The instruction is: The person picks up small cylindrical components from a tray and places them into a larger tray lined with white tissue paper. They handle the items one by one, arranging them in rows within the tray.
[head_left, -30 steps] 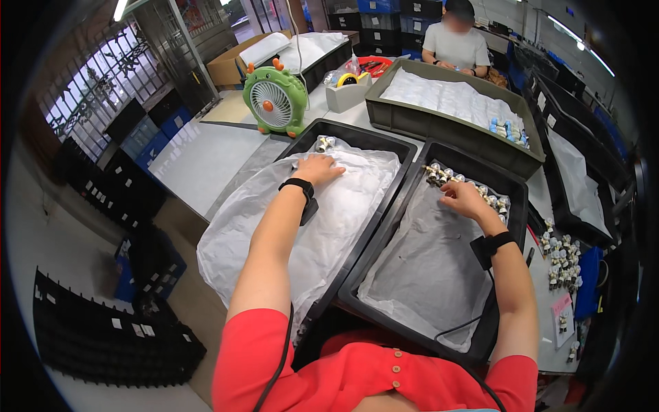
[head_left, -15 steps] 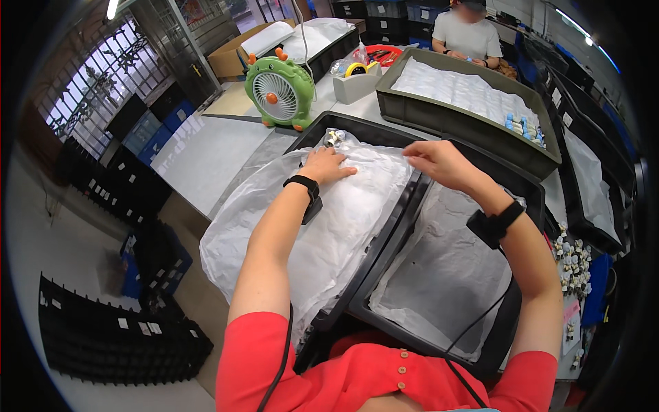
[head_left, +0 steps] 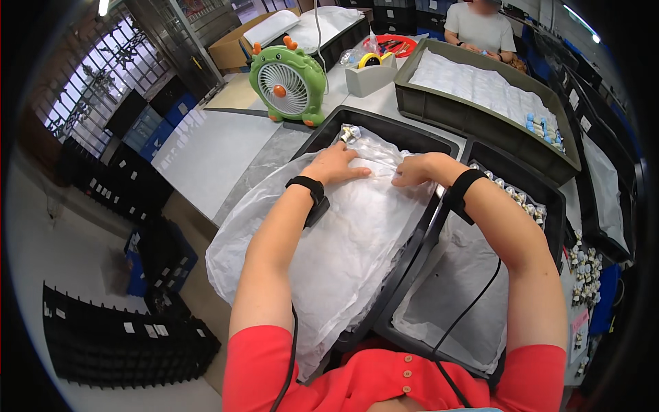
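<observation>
A thin, crinkled white sheet (head_left: 329, 254) covers most of the left black tray (head_left: 439, 142) and hangs over its left side. My left hand (head_left: 335, 166) lies on the sheet near the far end, fingers spread and thumb pointing right. Close beside it, my right hand (head_left: 417, 169) has its fingers bent and pinched on the sheet's far part. Beyond my left fingertips, a few small shiny metal-and-white parts (head_left: 350, 133) show at the sheet's far edge. More parts lie faintly visible under the thin sheet between my hands.
The right black tray (head_left: 557, 206) holds another white sheet (head_left: 453, 295) and a row of small parts (head_left: 515, 195). Behind stand a green fan (head_left: 287, 82), a tape dispenser (head_left: 371, 77) and an olive crate (head_left: 439, 103). More small parts (head_left: 585, 275) lie at right. A person (head_left: 480, 31) sits across.
My right hand has come down and left onto the sheet, closer to my left hand. Its forearm no longer hides the row of parts in the right tray. The view has shifted slightly.
</observation>
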Motion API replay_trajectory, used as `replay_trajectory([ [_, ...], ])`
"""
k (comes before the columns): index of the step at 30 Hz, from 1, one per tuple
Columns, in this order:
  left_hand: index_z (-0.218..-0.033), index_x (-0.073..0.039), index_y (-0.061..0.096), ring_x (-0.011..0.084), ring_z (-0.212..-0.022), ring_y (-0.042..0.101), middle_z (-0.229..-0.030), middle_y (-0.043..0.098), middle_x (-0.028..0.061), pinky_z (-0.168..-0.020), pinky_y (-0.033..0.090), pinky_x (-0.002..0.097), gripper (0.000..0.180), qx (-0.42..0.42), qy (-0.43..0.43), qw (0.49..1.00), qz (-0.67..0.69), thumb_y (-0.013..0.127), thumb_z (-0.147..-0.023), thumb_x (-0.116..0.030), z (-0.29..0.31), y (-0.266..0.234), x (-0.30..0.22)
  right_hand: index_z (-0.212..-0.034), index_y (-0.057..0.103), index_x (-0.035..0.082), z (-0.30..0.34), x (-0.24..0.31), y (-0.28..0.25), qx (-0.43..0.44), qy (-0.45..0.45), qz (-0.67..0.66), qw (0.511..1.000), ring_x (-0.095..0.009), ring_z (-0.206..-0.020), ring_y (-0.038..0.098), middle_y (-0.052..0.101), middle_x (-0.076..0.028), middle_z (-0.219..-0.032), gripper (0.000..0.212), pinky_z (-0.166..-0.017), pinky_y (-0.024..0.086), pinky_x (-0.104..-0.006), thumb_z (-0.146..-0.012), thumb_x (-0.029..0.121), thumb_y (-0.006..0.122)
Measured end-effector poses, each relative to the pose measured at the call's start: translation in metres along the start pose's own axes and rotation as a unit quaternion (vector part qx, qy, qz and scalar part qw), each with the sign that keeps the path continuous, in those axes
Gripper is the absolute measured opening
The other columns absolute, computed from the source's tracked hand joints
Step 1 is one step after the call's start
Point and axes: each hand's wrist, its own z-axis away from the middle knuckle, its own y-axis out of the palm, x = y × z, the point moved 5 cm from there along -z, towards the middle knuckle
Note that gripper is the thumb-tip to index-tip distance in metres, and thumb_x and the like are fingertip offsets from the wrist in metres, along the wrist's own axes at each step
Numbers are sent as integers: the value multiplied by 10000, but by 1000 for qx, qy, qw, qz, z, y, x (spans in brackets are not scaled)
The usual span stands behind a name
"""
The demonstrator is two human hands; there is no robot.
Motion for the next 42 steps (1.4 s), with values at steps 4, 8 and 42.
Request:
replay_trajectory([
  [4, -1168, -84, 566, 346, -1099, 501, -1172, 516, 203, -917, 407, 400, 665, -4, 6, 1000, -4, 536, -775, -619, -3, 2, 3, -1110, 616, 22, 4, 0, 6, -44, -42, 49, 997, -320, -955, 605, 624, -157, -1083, 555, -804, 472, -394, -836, 488, 492],
  [8, -1149, -31, 564, 357, -1096, 500, -1194, 505, 217, -918, 405, 414, 726, 10, -5, 1000, -29, 513, -771, -648, -10, 5, -2, -1162, 575, 13, 9, 1, 7, 22, -19, 34, 999, -302, -942, 615, 630, -158, -1068, 630, -781, 483, -376, -758, 495, 557],
  [42, -1076, 6, 591, 113, -928, 591, -985, 628, 60, -839, 461, 246, 299, 167, 197, 797, 546, 619, -870, -209, 159, -21, -277, -1214, 512, 57, 108, -166, 61, -476, 76, -141, 865, -328, -1112, 493, 505, -147, -1210, 635, -924, 422, -400, -668, 297, 731],
])
